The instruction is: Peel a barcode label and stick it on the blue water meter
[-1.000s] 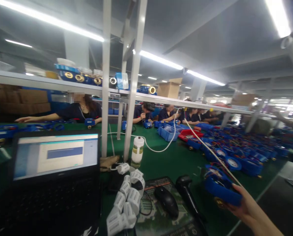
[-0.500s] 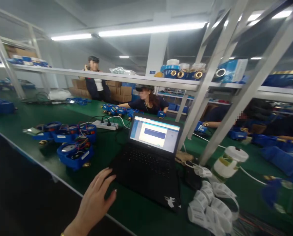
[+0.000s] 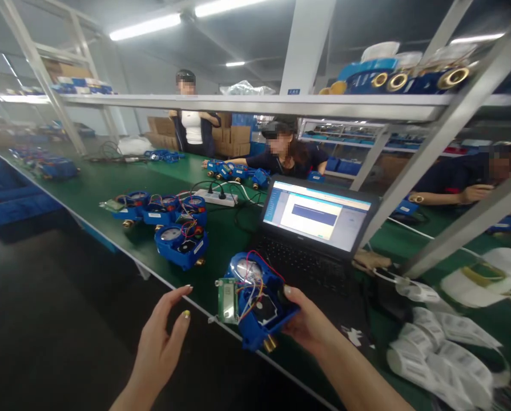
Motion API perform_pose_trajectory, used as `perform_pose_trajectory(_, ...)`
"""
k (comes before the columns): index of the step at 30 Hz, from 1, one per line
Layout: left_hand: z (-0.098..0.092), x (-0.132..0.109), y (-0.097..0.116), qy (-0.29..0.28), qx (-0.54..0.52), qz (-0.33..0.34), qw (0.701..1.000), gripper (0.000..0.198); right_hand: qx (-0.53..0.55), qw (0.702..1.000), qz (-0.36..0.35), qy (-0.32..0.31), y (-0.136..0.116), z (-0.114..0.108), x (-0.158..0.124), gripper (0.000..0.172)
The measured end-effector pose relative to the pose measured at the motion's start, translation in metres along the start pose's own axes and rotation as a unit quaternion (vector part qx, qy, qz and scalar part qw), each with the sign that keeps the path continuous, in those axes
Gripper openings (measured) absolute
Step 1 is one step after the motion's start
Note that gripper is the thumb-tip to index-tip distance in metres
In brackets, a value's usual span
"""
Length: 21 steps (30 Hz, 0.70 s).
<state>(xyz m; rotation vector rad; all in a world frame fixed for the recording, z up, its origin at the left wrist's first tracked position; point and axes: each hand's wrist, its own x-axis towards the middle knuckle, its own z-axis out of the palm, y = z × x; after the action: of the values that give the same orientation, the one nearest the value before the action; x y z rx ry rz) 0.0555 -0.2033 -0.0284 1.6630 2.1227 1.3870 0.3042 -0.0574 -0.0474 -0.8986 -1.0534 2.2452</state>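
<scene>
Several blue housings (image 3: 180, 244) dot a green worktop (image 3: 88, 197) beneath ceiling lights (image 3: 146, 27).

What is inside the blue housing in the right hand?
Inside it, a round dial, coloured wires and a black part can be seen. What lies beneath them is covered.

A blue meter (image 3: 255, 325) is held in the right hand (image 3: 305, 318), a green board (image 3: 228, 301) at its left. Near it the left hand (image 3: 163, 330) is held, loosely spread. More meters (image 3: 169, 235) are grouped on the bench (image 3: 96, 185) beside a lit laptop (image 3: 310, 237).
</scene>
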Motion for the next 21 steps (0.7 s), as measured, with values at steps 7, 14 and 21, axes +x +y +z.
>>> perform_pose_trajectory(7,-0.002,-0.01,-0.014,-0.038,-0.037,-0.051,0.997,0.041,0.025,0.998,0.048,0.02,0.012,0.033,0.049,0.064)
perform_pose_trajectory(14,-0.002,0.018,-0.014,-0.082,0.127,0.029,0.988,0.077,-0.01,0.999,0.018,-0.037,0.01,0.04,0.059,0.065)
perform_pose_trajectory(21,-0.007,0.04,-0.012,-0.14,0.102,0.079,0.982,0.076,-0.084,0.996,-0.027,-0.032,0.001,0.037,0.054,0.064)
